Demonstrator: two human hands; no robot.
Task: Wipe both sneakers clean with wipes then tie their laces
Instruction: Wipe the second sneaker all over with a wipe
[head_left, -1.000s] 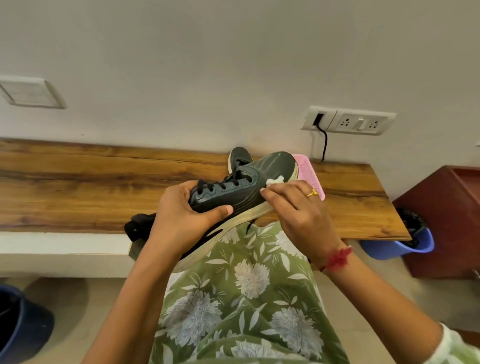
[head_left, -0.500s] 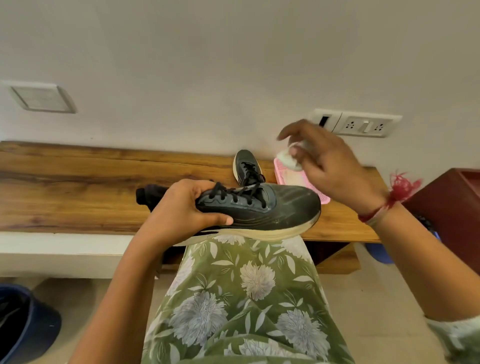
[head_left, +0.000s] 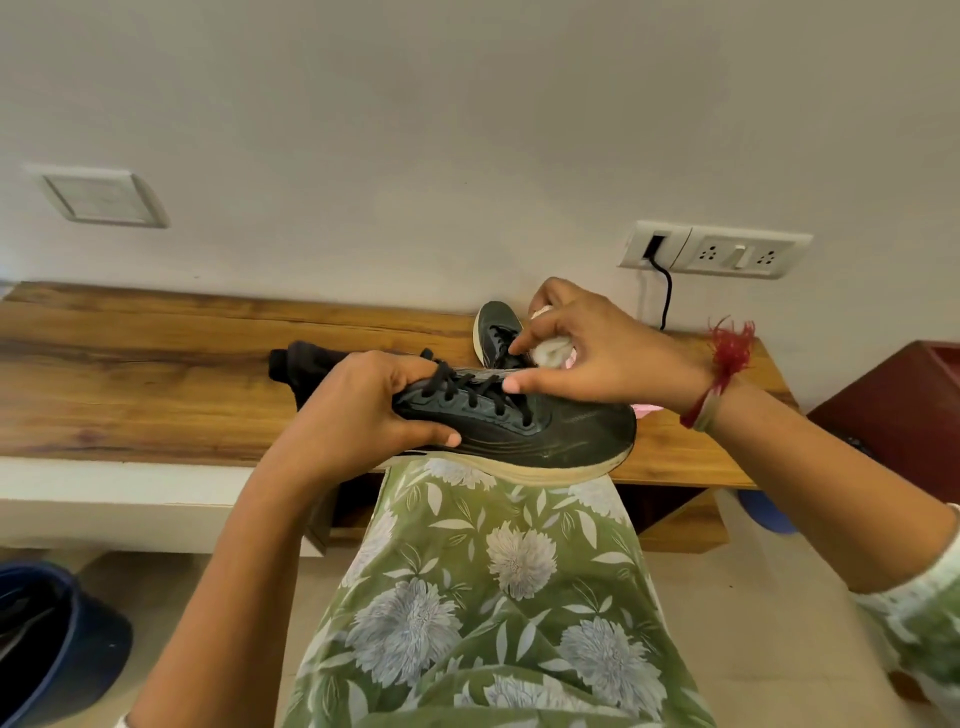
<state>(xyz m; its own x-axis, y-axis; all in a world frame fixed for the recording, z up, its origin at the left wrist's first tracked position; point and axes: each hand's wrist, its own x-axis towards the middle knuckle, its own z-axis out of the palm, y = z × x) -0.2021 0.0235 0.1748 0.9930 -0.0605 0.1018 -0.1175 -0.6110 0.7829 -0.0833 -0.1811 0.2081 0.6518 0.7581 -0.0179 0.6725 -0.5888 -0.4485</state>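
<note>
Your right hand (head_left: 597, 358) dropped back to the held sneaker (head_left: 545, 431), clutching one wadded wipe (head_left: 550, 351); left hand (head_left: 358, 410) grips it over the bench (head_left: 156, 374) edge. Second sneaker (head_left: 496, 327) (two total) on bench, half hidden.

**Wooden shelf (head_left: 156, 374) against a white wall (head_left: 467, 130)**

A blank plate (head_left: 104, 200) is mounted at left, a socket panel (head_left: 727, 252) with a black cable (head_left: 666, 296) at right. A maroon cabinet (head_left: 893, 405) stands far right. A dark blue bin (head_left: 47, 639) sits near left on the pale floor (head_left: 753, 623).
</note>
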